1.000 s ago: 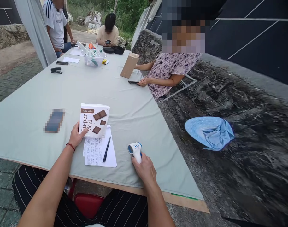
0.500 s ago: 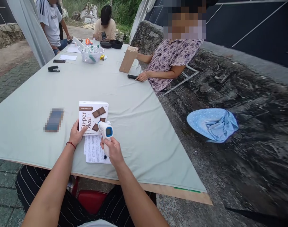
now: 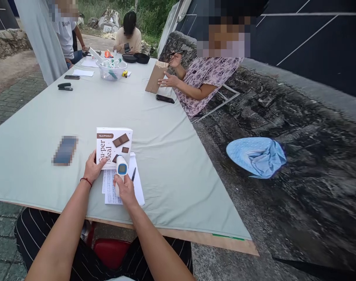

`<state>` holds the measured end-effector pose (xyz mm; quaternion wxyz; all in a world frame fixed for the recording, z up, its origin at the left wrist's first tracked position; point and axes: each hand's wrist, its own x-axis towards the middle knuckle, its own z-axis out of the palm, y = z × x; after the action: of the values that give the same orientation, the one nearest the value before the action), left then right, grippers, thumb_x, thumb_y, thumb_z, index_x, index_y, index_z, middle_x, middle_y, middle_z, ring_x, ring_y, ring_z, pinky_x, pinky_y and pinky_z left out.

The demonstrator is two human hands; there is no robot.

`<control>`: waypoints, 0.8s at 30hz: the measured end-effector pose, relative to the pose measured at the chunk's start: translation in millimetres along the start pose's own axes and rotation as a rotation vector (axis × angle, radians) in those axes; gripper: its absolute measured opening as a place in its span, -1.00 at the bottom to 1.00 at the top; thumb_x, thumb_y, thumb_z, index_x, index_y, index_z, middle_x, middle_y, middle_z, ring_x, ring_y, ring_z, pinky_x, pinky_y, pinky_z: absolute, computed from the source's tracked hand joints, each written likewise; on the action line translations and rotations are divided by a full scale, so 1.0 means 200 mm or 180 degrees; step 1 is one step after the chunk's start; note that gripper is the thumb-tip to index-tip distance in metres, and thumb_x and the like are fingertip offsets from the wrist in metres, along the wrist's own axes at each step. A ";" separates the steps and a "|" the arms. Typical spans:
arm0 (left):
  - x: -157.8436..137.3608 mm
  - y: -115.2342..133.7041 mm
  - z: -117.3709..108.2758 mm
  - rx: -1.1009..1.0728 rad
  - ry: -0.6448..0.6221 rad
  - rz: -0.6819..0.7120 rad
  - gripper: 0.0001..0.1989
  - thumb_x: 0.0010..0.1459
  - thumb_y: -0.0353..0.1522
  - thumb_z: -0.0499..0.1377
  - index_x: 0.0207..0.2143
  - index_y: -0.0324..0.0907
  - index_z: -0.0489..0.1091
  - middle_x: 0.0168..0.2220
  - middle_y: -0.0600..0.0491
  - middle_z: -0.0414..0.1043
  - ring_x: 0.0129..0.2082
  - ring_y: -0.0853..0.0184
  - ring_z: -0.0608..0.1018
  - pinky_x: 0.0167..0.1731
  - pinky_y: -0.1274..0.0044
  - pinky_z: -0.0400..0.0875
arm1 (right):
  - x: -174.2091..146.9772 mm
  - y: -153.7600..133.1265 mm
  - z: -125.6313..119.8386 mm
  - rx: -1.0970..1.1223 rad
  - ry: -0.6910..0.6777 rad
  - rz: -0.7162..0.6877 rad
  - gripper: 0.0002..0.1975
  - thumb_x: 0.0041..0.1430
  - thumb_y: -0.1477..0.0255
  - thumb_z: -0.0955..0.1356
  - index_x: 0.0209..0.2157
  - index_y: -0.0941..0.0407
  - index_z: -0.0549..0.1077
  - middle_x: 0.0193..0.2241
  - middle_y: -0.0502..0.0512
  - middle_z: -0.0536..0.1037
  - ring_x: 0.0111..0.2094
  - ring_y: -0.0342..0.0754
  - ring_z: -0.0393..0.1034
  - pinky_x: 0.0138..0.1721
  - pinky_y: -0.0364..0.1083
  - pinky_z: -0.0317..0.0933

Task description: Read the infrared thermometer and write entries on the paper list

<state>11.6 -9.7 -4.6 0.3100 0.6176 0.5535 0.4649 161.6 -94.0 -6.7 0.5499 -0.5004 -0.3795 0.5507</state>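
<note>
My left hand (image 3: 93, 168) is closed on the lower left side of a white box (image 3: 123, 134) printed with "NutriMotion", "Su-per Meal" and brown bars. The box stands upright on the table. My right hand (image 3: 127, 191) grips a white infrared thermometer (image 3: 121, 160) with a blue-rimmed display, held just in front of the box's lower right corner. Part of the thermometer's handle is hidden by my fingers. Beneath my right hand lie sheets of paper (image 3: 139, 195) covered in small writing, and a black pen (image 3: 133, 174) rests on them.
A blurred phone-like object (image 3: 64, 150) lies left of the box. Further off are a stapler (image 3: 65, 86), a dark phone (image 3: 71, 77), a clear basin (image 3: 112, 72) of bottles and a black object (image 3: 165, 99). A co-worker (image 3: 201, 78) sits at the right edge beside a cardboard piece (image 3: 156, 77).
My right hand has moved the thermometer left and slightly down, uncovering the pen and more paper. The co-worker on the right has let go of the black object and raised both hands to the cardboard.
</note>
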 end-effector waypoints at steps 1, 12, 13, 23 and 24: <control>0.00 0.00 0.00 -0.0011 -0.0010 0.0016 -0.42 0.06 0.00 0.20 0.05 -0.13 0.37 -0.11 -0.06 0.49 -0.10 0.14 0.50 -0.05 0.29 0.38 | 0.00 0.00 0.00 -0.0011 -0.0027 -0.0015 -0.65 0.04 0.08 0.36 -0.37 0.08 0.37 -0.57 -0.08 0.38 -0.51 -0.14 0.22 -0.45 -0.14 0.13; 0.00 0.01 -0.01 -0.0036 0.0022 0.0005 -0.41 0.05 0.01 0.20 0.03 -0.15 0.38 -0.10 -0.07 0.49 -0.07 0.12 0.49 -0.02 0.28 0.37 | -0.01 -0.03 -0.02 0.0149 -0.0216 0.0055 -0.61 -0.07 0.05 0.43 -0.44 0.08 0.36 -0.58 -0.06 0.40 -0.53 -0.12 0.24 -0.45 -0.12 0.16; 0.00 0.01 -0.01 -0.0029 0.0022 -0.0004 -0.41 0.06 0.01 0.20 0.03 -0.15 0.38 -0.10 -0.07 0.49 -0.07 0.12 0.49 -0.03 0.28 0.37 | -0.01 -0.03 -0.01 0.0189 -0.0207 0.0078 -0.61 -0.07 0.05 0.43 -0.44 0.08 0.36 -0.58 -0.06 0.41 -0.53 -0.12 0.25 -0.44 -0.12 0.17; 0.00 0.01 -0.01 -0.0014 0.0061 -0.0051 -0.42 0.04 0.02 0.21 0.01 -0.13 0.40 -0.11 -0.06 0.50 -0.09 0.10 0.50 -0.03 0.27 0.36 | -0.02 -0.09 0.00 0.0534 -0.0234 0.0300 -0.62 -0.10 0.10 0.45 -0.40 0.10 0.38 -0.59 -0.06 0.41 -0.55 -0.14 0.25 -0.47 -0.12 0.17; 0.00 0.01 -0.01 -0.0038 0.0053 -0.0053 -0.42 0.04 0.01 0.21 0.02 -0.13 0.39 -0.10 -0.05 0.50 -0.08 0.10 0.50 -0.03 0.27 0.36 | -0.03 -0.10 -0.01 0.0553 -0.0250 0.0316 -0.62 -0.11 0.10 0.45 -0.40 0.10 0.38 -0.59 -0.06 0.41 -0.55 -0.15 0.25 -0.47 -0.12 0.17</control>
<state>10.7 -10.4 -2.6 0.3129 0.6072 0.5584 0.4706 166.6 -97.2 12.9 0.5479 -0.4470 -0.3264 0.6272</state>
